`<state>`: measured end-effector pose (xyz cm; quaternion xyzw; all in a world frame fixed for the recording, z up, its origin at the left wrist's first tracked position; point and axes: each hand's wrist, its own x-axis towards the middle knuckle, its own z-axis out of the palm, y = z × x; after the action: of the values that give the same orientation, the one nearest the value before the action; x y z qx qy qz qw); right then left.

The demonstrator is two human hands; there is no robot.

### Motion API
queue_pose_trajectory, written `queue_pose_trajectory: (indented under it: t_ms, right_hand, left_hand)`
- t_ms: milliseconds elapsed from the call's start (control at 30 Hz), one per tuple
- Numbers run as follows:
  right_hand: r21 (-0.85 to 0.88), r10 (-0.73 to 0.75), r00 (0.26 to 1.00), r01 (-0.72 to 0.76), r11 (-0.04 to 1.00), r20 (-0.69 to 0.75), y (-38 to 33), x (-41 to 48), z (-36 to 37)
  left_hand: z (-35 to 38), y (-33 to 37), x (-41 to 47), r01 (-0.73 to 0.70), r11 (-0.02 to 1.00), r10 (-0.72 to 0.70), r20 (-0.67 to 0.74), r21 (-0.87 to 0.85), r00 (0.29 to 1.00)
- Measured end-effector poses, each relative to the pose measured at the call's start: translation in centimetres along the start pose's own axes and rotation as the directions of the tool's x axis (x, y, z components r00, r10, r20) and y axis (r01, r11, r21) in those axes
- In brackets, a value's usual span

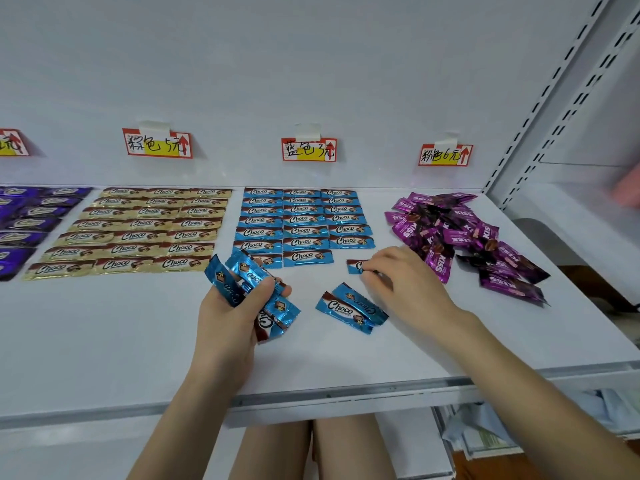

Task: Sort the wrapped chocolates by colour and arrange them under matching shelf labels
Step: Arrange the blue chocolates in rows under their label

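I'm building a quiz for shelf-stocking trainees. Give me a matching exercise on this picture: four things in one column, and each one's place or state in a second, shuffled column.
Column one
1. gold chocolates
2. Kiss chocolates
3. left hand
4. right hand

Column two
A. loose heap at the right end of the shelf
B. grips a bunch of blue chocolates
C. neat rows left of the blue block
D. pinches a single blue chocolate lying on the shelf

Pairs: 1-C, 2-A, 3-B, 4-D
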<state>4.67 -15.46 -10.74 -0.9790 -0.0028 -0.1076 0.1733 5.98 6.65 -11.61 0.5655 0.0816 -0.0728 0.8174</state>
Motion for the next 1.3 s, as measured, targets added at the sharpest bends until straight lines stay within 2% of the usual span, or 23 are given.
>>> queue_pose_trajectory:
  t_ms: [333, 1000, 1133, 1233, 1300]
  right_hand:
    - [-0.026, 0.013, 0.997, -0.011, 1.000, 0.079, -0.8, 2.4, 0.6]
    - [-0.049, -0.006, 1.000, 0.007, 0.999, 0.031, -0.5, 2.8, 1.3]
    - [-0.035, -0.012, 0.999, 0.014, 0.999, 0.046, -0.5, 2.7, 1.2]
    - [0.057, -0.004, 0.999, 0.001, 0.998, 0.041, -1.0, 2.6, 0.4]
    - [0.204, 0.002, 0.999, 0.006, 0.979, -0.040, -2.0, 2.3, -0.5]
  left_hand:
    - [0.0, 0.2, -0.2, 0.028, 0.998, -0.028, -0.002, -0.063, 1.000]
    - [0.0, 0.3, -0.3, 0.047, 0.995, -0.047, -0.007, -0.089, 0.999]
    - [0.0, 0.4, -0.4, 0.075, 0.985, -0.078, -0.013, -0.157, 0.997]
    - [-0.1, 0.7, -0.6, 0.100, 0.971, -0.104, -0.008, -0.219, 0.995]
    - [-0.2, 0.9, -1.1, 0.076, 0.978, -0.075, 0.014, -0.192, 0.997]
